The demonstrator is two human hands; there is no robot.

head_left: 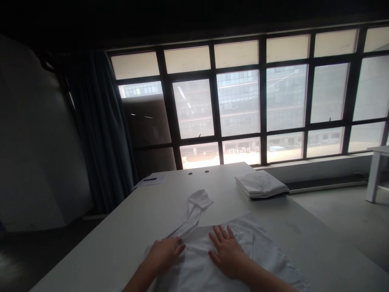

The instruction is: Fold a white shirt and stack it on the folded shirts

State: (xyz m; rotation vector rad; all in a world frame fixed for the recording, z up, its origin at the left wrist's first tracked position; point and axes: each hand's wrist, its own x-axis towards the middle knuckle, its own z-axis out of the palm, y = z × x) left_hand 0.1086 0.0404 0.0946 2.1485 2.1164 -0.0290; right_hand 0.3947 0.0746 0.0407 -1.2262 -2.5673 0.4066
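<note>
A white shirt (197,263) lies spread on the white table (121,239) in front of me, one sleeve (191,217) stretching away from me to a folded cuff end. My left hand (165,253) is closed at the shirt's left side near the base of that sleeve, its thumb and fingers pinching the cloth. Flat on the middle of the shirt rests my right hand (227,251), fingers spread and nothing held. The shirt's near end runs out of the picture.
A stack of folded white garments (261,183) sits at the table's right edge. Papers with a dark pen (150,179) lie at the far left corner. Two round grommets (207,171) are set in the far end. Beyond are a dark curtain (97,134) and windows.
</note>
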